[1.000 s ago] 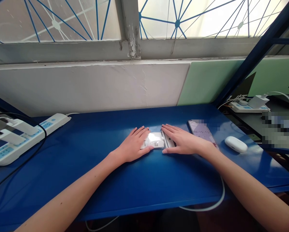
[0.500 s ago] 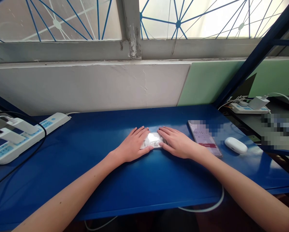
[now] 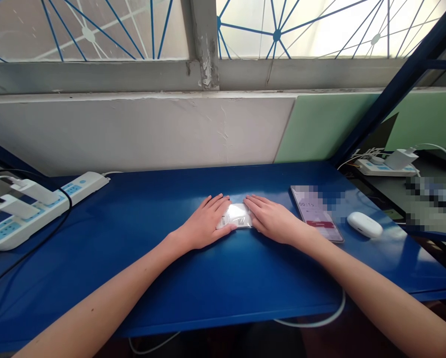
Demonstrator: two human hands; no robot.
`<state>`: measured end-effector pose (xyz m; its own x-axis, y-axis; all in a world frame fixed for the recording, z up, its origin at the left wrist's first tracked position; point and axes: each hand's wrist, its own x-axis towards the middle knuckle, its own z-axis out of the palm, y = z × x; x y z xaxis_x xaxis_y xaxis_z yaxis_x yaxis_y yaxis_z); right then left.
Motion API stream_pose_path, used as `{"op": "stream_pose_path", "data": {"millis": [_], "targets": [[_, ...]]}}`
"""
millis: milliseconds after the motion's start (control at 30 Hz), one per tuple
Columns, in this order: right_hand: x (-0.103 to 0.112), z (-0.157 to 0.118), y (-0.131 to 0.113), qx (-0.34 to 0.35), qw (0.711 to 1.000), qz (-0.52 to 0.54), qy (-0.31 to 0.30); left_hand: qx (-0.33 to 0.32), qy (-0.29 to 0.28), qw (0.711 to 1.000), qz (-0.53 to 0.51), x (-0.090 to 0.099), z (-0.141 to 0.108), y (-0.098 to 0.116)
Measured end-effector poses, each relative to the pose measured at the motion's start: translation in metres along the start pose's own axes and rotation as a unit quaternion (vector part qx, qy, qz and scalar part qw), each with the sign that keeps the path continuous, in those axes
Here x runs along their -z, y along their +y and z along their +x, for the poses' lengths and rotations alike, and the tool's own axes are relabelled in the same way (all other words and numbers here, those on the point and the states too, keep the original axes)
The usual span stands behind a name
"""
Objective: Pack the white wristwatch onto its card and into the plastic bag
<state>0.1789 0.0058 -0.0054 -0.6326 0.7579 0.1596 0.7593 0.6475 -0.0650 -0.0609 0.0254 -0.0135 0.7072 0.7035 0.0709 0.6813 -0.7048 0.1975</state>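
A small flat packet [image 3: 238,216], whitish and shiny like clear plastic wrap, lies on the blue desktop [image 3: 223,278]. Some dark print shows at its left side, too small to read. My left hand [image 3: 209,222] lies flat over the packet's left end, fingers stretched out and thumb along the near edge. Over the right end rests my right hand [image 3: 271,219], palm down with straight fingers side by side; its thumb is tucked out of sight. Both ends of the packet are hidden under the hands.
Right of my right hand lies a phone [image 3: 315,214] with a timer on its screen, then a white earbud case [image 3: 364,225]. A power strip [image 3: 45,211] with plugged-in chargers and a black cable [image 3: 44,238] occupies the left. The wall [image 3: 151,132] stands behind.
My right thumb, earlier stretched out over the packet's near right corner, has drawn in against the hand. More of the packet's right part shows. My left hand stays in place.
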Motion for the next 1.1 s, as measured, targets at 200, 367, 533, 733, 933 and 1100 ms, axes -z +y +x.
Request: {"op": "stream_pose_path", "data": {"millis": [200, 367, 533, 733, 933, 1100], "targets": [[0.002, 0.001, -0.004, -0.011, 1.0, -0.002, -0.011, -0.004, 0.003, 1.0, -0.002, -0.001, 0.0, -0.001], [0.004, 0.001, -0.008, -0.029, 0.999, 0.003, -0.041, 0.003, -0.009, 1.0, 0.008, -0.001, 0.001, 0.001], [0.005, 0.0, -0.011, -0.042, 0.998, 0.021, -0.05, 0.002, -0.014, 1.0, 0.013, -0.002, 0.001, 0.002], [-0.004, 0.0, -0.007, -0.062, 0.997, 0.025, -0.026, -0.007, -0.02, 1.0, 0.01, 0.0, 0.0, 0.002], [0.003, -0.002, 0.003, -0.043, 0.997, 0.062, -0.011, -0.002, -0.014, 1.0, 0.008, 0.0, 0.001, 0.0], [0.011, 0.0, 0.017, -0.043, 0.998, 0.036, 0.004, 0.001, -0.005, 1.0, 0.001, 0.0, 0.002, -0.002]]}}
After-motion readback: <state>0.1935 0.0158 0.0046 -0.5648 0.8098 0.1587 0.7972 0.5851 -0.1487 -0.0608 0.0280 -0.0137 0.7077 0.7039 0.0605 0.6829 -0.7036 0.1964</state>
